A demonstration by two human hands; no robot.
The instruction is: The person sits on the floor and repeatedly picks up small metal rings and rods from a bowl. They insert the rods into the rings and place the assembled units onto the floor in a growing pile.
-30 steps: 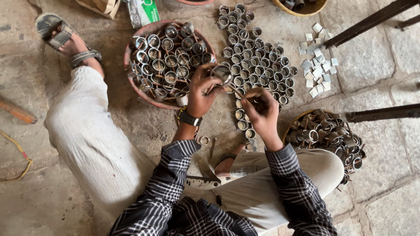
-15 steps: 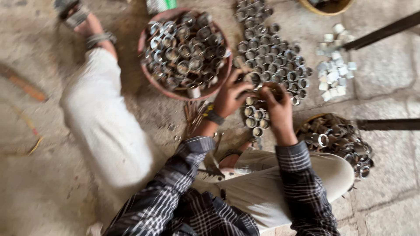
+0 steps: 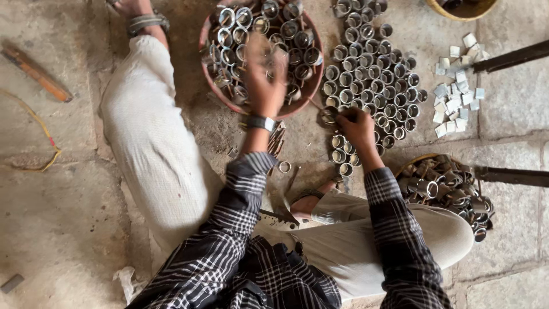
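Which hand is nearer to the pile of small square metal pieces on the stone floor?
Right. The right hand rests at the edge of the standing rings, which separate it from the square pieces. The left hand is farther away, over the red bowl.

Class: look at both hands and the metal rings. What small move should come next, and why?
Probably the left hand picks one ring out of the bowl. It hovers blurred over the rings there, while the right hand rests at the edge of the rows set out on the floor, touching a ring.

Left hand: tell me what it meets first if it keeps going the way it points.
The left hand points into the round bowl; probably the metal rings heaped there, though blur hides depth.
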